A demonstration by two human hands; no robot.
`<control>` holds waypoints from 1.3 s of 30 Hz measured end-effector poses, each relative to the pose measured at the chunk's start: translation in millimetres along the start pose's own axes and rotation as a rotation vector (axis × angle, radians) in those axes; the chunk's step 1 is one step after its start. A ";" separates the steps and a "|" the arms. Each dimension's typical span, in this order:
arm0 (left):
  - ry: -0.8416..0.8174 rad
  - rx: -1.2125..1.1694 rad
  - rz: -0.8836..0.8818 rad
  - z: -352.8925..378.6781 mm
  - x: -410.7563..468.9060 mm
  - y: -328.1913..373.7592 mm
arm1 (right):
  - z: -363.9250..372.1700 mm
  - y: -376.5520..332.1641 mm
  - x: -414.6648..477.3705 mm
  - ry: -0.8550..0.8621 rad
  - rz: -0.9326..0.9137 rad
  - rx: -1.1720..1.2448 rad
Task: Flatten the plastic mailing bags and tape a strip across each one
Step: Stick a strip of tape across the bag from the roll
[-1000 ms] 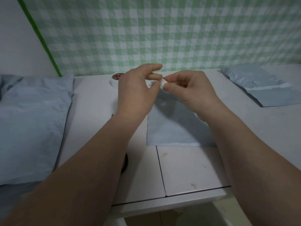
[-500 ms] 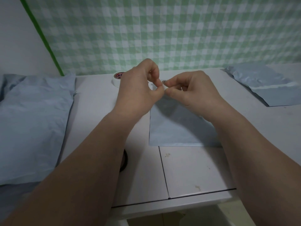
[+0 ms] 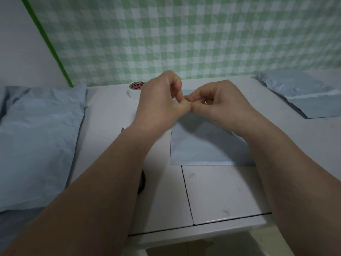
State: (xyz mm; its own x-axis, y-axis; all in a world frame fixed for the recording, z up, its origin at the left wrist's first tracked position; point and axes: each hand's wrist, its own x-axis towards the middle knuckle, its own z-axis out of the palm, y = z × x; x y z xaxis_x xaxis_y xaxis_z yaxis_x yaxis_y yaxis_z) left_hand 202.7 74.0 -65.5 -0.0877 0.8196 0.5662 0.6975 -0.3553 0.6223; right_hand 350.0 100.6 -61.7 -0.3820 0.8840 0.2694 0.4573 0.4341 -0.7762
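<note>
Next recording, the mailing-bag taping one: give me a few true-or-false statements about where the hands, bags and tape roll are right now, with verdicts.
1. The white tape roll with a red label stands on the white table, behind the left hand. True.
2. The right hand presses flat on the flat blue-grey plastic mailing bag. False: it is raised above that bag, fingers curled.
3. A pile of crumpled blue-grey bags lies at the left side. True.
4. The bags at the far right carry no strip. False: a pale strip crosses the top one.
5. The left hand holds the roll. False: the roll stands free; both hands pinch a small pale scrap.
</note>
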 end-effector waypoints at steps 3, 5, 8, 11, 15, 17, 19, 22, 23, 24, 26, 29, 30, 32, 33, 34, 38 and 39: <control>-0.025 -0.059 -0.028 -0.3 0.1 -0.2 | 0.7 -0.1 0.4 0.001 -0.001 0.018; -0.051 -0.100 -0.051 0.0 0.6 -0.3 | 0.3 0.5 0.8 0.008 0.006 0.034; -0.075 -0.187 -0.076 -0.1 1.5 -1.6 | -0.1 3.7 3.0 0.029 0.016 0.055; -0.084 -0.271 -0.136 -1.3 2.5 -3.5 | 0.9 5.8 4.1 0.050 0.018 0.063; -0.046 -0.304 -0.246 -1.5 3.0 -5.8 | -0.4 8.9 5.8 0.121 0.026 0.075; -0.058 -0.259 -0.222 -0.3 2.5 -5.2 | -2.2 10.2 6.3 0.143 0.045 0.090; -0.071 -0.187 -0.160 1.7 1.8 -4.5 | -2.4 10.7 6.7 0.137 0.054 0.073; -0.054 -0.086 -0.106 3.7 2.1 -6.0 | -2.3 11.3 7.0 0.125 0.057 0.061; -0.053 -0.072 -0.093 4.2 2.4 -7.0 | -2.3 11.5 6.9 0.120 0.055 0.060; -0.059 -0.061 -0.081 4.8 2.6 -8.1 | -2.2 12.3 7.2 0.117 0.055 0.059; -0.081 -0.044 -0.057 6.5 2.0 -8.6 | -2.3 12.2 7.2 0.106 0.052 0.059; -0.123 -0.010 -0.018 8.9 1.6 -7.3 | -3.5 10.8 5.5 0.083 0.028 0.078; -0.127 -0.032 -0.036 9.4 2.0 -7.1 | -4.4 10.8 5.3 0.077 0.018 0.090; -0.126 -0.188 -0.155 7.5 3.1 -6.3 | -7.4 9.3 3.9 0.055 0.030 0.142; -0.128 -0.279 -0.227 6.2 3.7 -6.1 | -8.7 7.9 3.4 0.031 0.043 0.184; -0.140 -0.348 -0.293 4.7 3.8 -5.6 | -9.5 7.5 3.5 0.002 0.047 0.226; -0.229 -0.443 -0.436 3.0 4.2 -6.6 | -8.4 6.3 3.8 -0.086 0.091 0.362; -0.238 -0.463 -0.454 2.9 4.0 -6.6 | -8.4 5.9 3.3 -0.091 0.098 0.374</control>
State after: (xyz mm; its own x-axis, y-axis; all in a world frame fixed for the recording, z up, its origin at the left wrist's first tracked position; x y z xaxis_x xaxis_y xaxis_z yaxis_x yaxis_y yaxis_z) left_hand 199.8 81.0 -68.9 -0.1038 0.9902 0.0936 0.2484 -0.0653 0.9664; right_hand 358.1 107.5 -60.6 -0.4286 0.8917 0.1455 0.1770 0.2408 -0.9543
